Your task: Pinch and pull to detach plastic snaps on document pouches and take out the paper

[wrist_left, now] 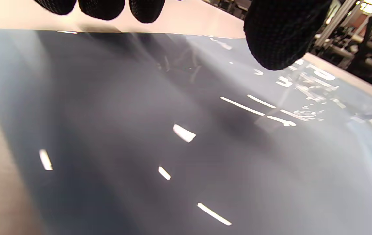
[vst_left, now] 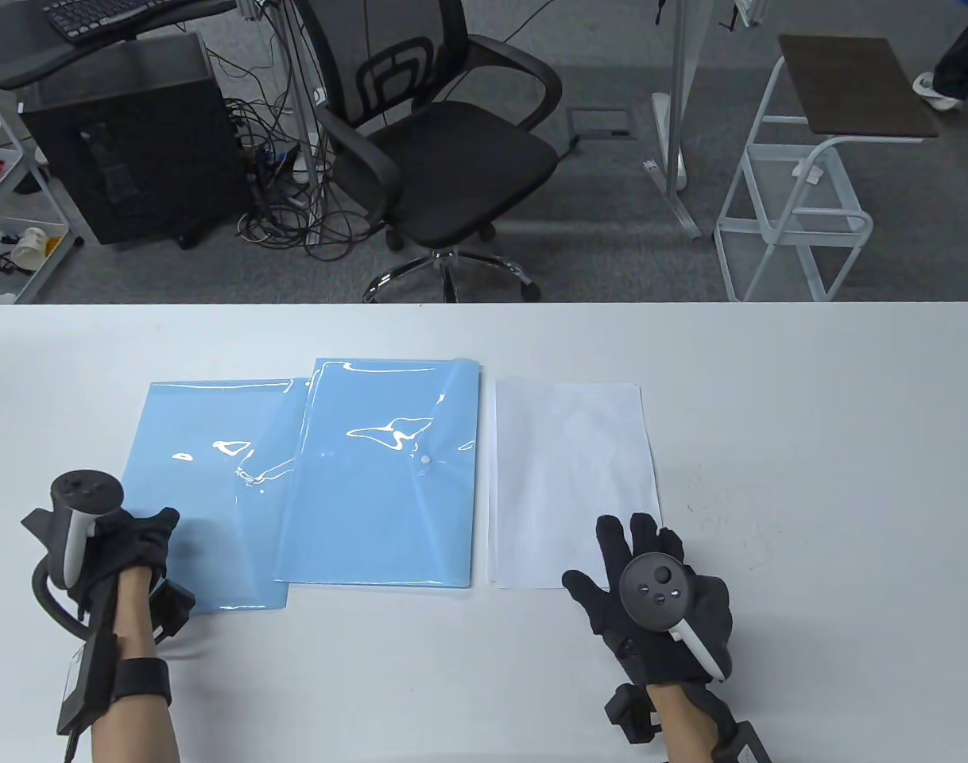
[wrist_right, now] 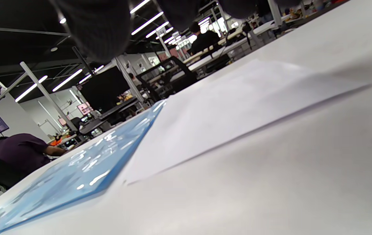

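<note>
Two blue document pouches lie flat on the white table (vst_left: 810, 477). The right pouch (vst_left: 385, 469) overlaps the left pouch (vst_left: 206, 477) and shows a white snap (vst_left: 425, 459) on its flap. A stack of white paper (vst_left: 571, 477) lies just to their right. My left hand (vst_left: 154, 532) is over the left pouch's near left corner; in the left wrist view its fingertips (wrist_left: 101, 6) and thumb (wrist_left: 277, 36) hover above the glossy pouch (wrist_left: 172, 130) and hold nothing. My right hand (vst_left: 619, 548) has spread, straight fingers at the paper's near right corner. The right wrist view shows the paper (wrist_right: 238, 107) beside a pouch (wrist_right: 91, 169).
Beyond the table's far edge stand a black office chair (vst_left: 444, 151), a black computer tower (vst_left: 126, 135) with tangled cables, and a white side cart (vst_left: 810, 183). The bare tabletop stretches to the right of the paper.
</note>
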A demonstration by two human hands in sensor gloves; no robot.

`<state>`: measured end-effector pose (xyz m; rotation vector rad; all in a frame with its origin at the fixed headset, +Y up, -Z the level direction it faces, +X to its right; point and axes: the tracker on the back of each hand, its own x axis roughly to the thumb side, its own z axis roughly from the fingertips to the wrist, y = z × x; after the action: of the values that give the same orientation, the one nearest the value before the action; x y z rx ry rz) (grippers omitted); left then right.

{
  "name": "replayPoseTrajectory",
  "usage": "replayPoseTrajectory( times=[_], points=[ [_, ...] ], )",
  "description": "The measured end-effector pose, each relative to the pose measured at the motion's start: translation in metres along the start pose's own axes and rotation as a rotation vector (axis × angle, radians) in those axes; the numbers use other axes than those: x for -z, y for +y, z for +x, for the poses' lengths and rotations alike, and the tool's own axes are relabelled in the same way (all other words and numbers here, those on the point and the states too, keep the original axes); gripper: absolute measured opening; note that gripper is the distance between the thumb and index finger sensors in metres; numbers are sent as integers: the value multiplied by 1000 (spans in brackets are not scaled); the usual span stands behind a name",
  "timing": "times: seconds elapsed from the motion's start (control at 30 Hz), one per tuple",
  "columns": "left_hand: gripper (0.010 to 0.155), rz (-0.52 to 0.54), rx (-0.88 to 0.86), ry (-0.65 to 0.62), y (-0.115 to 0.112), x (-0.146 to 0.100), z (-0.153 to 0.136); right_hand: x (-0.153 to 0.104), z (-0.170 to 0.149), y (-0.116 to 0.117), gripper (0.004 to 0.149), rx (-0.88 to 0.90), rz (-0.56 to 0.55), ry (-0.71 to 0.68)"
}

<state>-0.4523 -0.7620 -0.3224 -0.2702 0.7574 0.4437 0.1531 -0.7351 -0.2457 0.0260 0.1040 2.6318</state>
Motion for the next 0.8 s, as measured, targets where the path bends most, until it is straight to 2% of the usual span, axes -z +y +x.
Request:
replayPoseTrajectory(
  times=[0.07, 0.13, 0.23, 0.47, 0.6, 0.73, 0.8],
  points=[
    [101, -17, 62, 28, -2, 3, -1, 1, 0, 1, 81, -1, 4, 3],
    [101, 24, 87, 40, -2, 5, 0, 1, 0, 1, 81, -4, 8, 5],
    [102, 24, 129, 61, -2, 11, 1, 0, 0, 1, 81, -9, 10, 7],
    [96, -37, 34, 99, 4, 27, -6, 4, 1, 4, 81, -10, 24, 6],
    [74, 37, 20, 99, 6, 27, -7, 5, 1, 4, 81, -9, 30, 7],
    [60, 100, 49, 106, 4, 21, -1, 4, 2, 4, 81, 0, 29, 3],
    [47, 137, 49, 117, 2, 18, 1, 3, 3, 3, 81, 4, 25, -4]
  ],
)
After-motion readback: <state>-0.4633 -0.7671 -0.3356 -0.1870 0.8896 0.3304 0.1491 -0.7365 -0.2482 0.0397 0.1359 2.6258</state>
